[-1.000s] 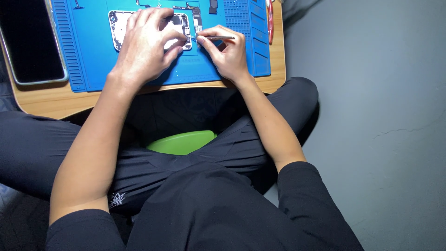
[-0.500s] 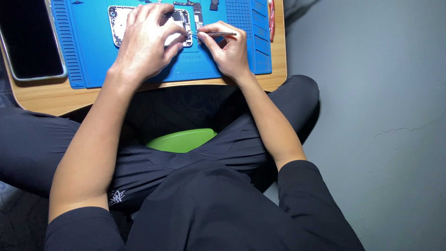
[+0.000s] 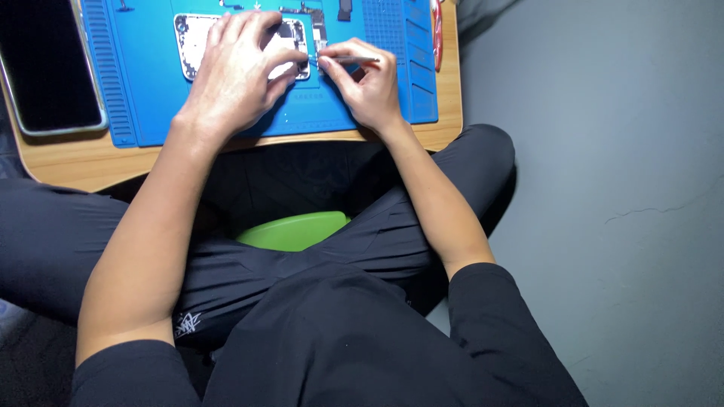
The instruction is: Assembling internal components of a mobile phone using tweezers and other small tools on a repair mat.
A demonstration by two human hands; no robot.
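Person sits cross-legged on floor, low wooden worktop (image 3: pixel 249 154) pulled over lap, prob so work sits close under the eyes. Blue mat (image 3: pixel 362 105) covers most of it, likely to keep small parts from rolling off.

Left hand (image 3: pixel 237 71) lies flat-ish over opened phone (image 3: pixel 197 38), fingers curled down on its right half, pressing it to the mat; looks like it's pinning the phone so it won't slide. Not gripping, just bearing down.

Right hand (image 3: pixel 366 87) closed in a pinch on a thin metal tool (image 3: pixel 348 59), tweezers or fine driver, can't tell which. Tip points left at phone's right edge, just beside left fingertips; heel of hand on mat, for steadiness I'd say.

Phone: back off, pale frame, dark innards, mostly hidden by left hand. Lies upper centre of mat.

Second phone (image 3: pixel 45 64), dark screen up, at far left, half off the mat. Small loose parts (image 3: pixel 345 9) along mat's top edge. Green seat (image 3: pixel 294 230) under legs.
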